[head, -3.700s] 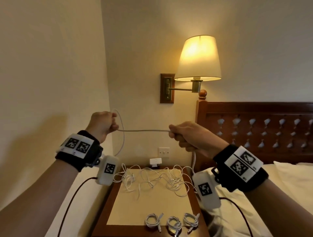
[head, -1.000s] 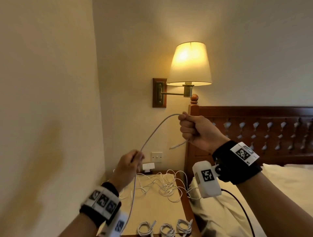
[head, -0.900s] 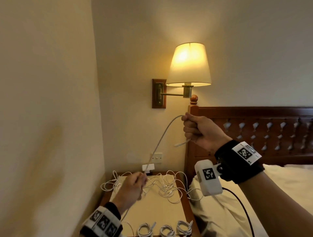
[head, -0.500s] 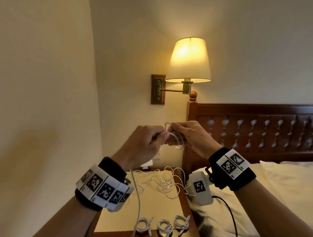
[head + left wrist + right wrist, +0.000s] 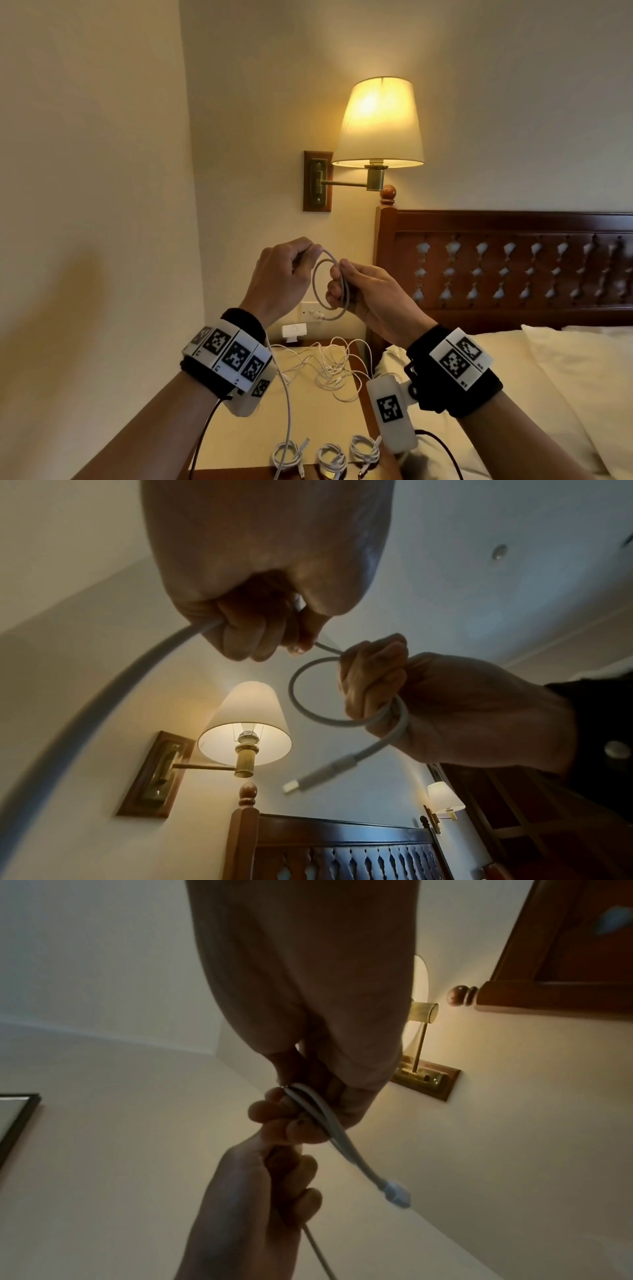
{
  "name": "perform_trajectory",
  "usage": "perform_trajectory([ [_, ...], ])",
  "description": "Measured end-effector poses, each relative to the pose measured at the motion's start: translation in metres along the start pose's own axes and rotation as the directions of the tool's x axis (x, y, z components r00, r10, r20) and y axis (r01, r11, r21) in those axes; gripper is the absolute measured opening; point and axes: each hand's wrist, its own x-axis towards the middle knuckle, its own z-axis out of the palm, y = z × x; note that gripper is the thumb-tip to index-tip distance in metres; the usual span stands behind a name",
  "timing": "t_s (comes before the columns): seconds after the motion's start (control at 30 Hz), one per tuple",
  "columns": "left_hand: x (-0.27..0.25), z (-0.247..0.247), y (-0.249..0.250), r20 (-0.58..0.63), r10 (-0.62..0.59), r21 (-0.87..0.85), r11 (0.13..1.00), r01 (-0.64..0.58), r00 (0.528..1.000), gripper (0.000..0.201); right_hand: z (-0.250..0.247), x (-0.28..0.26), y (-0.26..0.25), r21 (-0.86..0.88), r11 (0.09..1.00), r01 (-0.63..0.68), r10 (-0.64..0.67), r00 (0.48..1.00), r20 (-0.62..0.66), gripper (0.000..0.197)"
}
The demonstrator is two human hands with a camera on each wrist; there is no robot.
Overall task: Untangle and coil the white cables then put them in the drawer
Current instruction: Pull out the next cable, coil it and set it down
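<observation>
left hand (image 5: pixel 267 569) pinching white cable (image 5: pixel 103 696), right hand (image 5: pixel 445 707) gripping its loop, lit wall lamp (image 5: pixel 246 723)

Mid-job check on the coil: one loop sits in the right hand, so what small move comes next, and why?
Probably feed another loop: the left hand brings more slack up to the right hand, which pinches the first loop of the white cable. Most of the cable hangs uncoiled toward the nightstand.

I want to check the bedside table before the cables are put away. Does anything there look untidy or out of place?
Yes. A tangled heap of thin white cables sprawls over the back of the wooden bedside table, some strands at its right edge. Three coiled white cables lie in a neat row at the front.
</observation>
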Motion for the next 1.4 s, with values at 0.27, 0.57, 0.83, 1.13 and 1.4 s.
perform_trajectory([
  [0.27, -0.012, 0.011, -0.018, 0.057, -0.137, -0.131, 0.981, 0.143, 0.989, 0.032, 0.002, 0.001, 0.000, 0.222, 0.973, -0.062, 0.061, 0.998, 0.013, 0.029],
  [0.57, -0.075, 0.030, -0.103, 0.272, -0.355, -0.127, 0.908, 0.399, 0.894, 0.034, -0.026, 0.000, -0.032, 0.373, 0.928, -0.007, 0.023, 0.999, -0.040, 0.026],
  [0.83, -0.054, 0.007, 0.008, 0.672, 0.025, 0.009, 0.999, -0.042, 0.740, 0.042, -0.019, 0.008, -0.019, -0.113, 0.990, 0.081, -0.100, 0.980, -0.170, 0.028],
  [1.13, -0.017, -0.014, 0.039, 0.409, 0.219, 0.002, 0.971, -0.241, 0.886, 0.030, -0.012, 0.006, -0.008, -0.194, 0.980, 0.054, -0.072, 0.994, -0.087, 0.033],
  [1.4, 0.001, -0.002, 0.012, 0.119, 0.211, 0.211, 0.949, -0.232, 0.970, 0.023, -0.010, 0.000, -0.001, -0.057, 0.998, 0.000, -0.002, 0.999, -0.033, 0.034],
])
